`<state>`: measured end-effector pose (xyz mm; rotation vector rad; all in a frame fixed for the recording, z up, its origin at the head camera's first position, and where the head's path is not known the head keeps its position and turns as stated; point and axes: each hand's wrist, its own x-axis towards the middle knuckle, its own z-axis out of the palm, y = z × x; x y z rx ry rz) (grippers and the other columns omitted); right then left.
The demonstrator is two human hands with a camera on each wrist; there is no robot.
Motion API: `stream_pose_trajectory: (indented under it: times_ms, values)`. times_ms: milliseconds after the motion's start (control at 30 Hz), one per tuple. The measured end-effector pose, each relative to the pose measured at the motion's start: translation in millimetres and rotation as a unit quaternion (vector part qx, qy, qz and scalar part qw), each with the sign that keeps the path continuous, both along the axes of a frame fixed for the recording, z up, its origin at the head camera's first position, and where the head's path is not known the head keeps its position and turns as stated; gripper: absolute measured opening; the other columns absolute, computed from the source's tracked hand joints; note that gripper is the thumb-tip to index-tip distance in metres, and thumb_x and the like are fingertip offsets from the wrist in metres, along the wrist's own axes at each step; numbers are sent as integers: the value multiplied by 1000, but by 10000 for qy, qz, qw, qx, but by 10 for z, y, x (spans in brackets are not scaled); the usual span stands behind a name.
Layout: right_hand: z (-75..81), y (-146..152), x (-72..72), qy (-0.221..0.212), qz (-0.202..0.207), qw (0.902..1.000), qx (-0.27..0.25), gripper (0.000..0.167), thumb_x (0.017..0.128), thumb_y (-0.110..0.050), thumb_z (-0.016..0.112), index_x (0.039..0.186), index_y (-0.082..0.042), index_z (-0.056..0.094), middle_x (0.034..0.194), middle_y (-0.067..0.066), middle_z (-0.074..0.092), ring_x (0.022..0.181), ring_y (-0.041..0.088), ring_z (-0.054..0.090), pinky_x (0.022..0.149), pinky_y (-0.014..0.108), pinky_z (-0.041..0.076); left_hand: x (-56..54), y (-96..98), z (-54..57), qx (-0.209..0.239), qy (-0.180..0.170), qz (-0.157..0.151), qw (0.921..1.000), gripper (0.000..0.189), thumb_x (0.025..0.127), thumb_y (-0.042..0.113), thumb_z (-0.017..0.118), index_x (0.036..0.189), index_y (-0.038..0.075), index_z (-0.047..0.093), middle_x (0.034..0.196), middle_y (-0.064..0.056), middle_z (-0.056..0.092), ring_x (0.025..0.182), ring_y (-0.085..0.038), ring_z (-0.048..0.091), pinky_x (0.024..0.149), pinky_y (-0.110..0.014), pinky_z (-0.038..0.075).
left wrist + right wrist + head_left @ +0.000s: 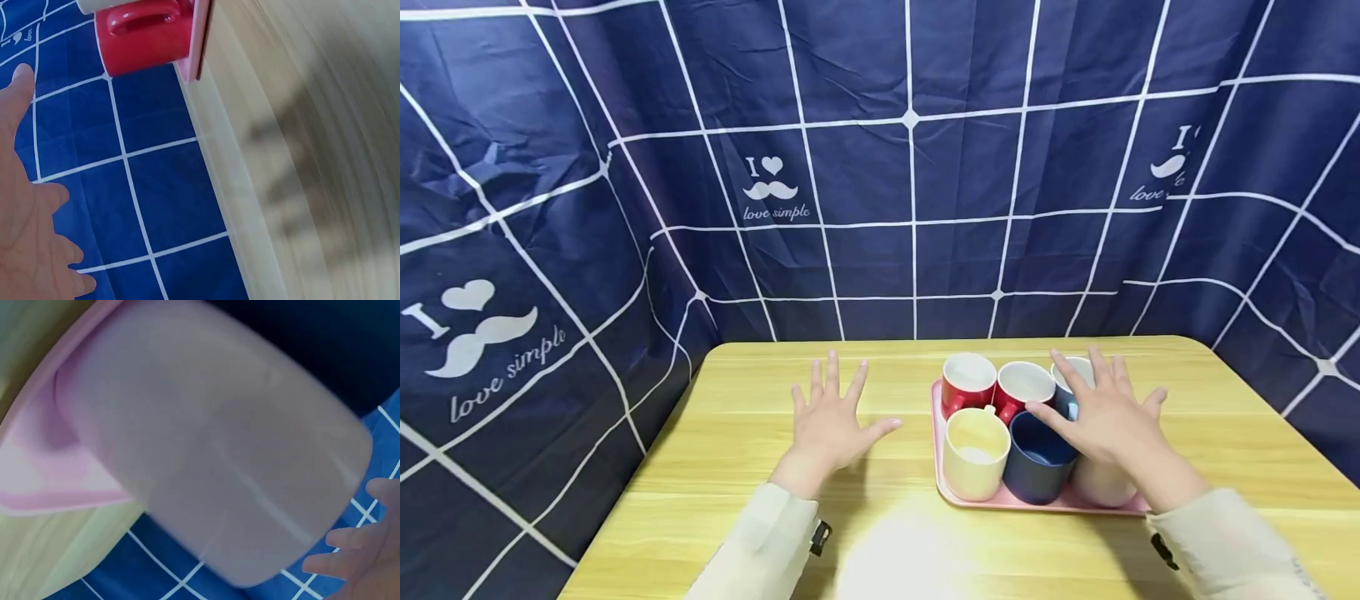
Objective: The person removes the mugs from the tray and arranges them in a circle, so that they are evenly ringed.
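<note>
Several mugs stand in two rows on a pink tray (939, 454) at the right of the table. Two red mugs (964, 397) and a blue-grey mug (1062, 402) form the back row. In front are a pale yellow mug (972, 467), a navy mug (1036, 475) and a pale pinkish mug (219, 437), partly hidden by my right hand in the head view. My right hand (1108, 421) hovers over the tray's right side with fingers spread, holding nothing. Left of the tray, my left hand (829, 425) is spread above the table, also holding nothing.
The wooden table (752, 517) has a bright glare spot near its front. Dark blue curtains (865, 258) with white grid lines hang behind it and along both sides. Light sleeves cover both forearms, and a black strap piece (821, 537) shows at the left wrist.
</note>
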<state>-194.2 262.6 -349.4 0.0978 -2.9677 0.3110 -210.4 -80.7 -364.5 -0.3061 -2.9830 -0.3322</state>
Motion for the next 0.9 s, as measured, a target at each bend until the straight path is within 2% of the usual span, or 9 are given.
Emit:
stream_pose_trajectory:
  times_ms: [233,400,900]
  values:
    - [43,134,-3,104,-130,9999,30,90,84,-74,43,152,-20,22,149,35,9,131,59,3,80,83,-13,16,97,29,-35,38,-147,9999,96,76,84,38,153,30,16,157,-16,-1,141,-39,-5,106,-65,4]
    - [70,239,-10,83,-174,9998,38,91,84,-73,44,153,-21,17,148,35,8,131,60,0,79,83,-14,36,183,29,-88,47,-247,9996,96,76,84,37,153,31,15,158,-15,-2,142,-38,-5,106,-65,6]
    - [72,565,-32,47,-303,9995,51,91,86,-71,42,153,-18,13,148,38,6,129,62,-2,77,83,-14,137,461,-74,11,37,-726,9974,94,77,80,44,153,29,19,158,-15,5,142,-38,1,106,-65,9]
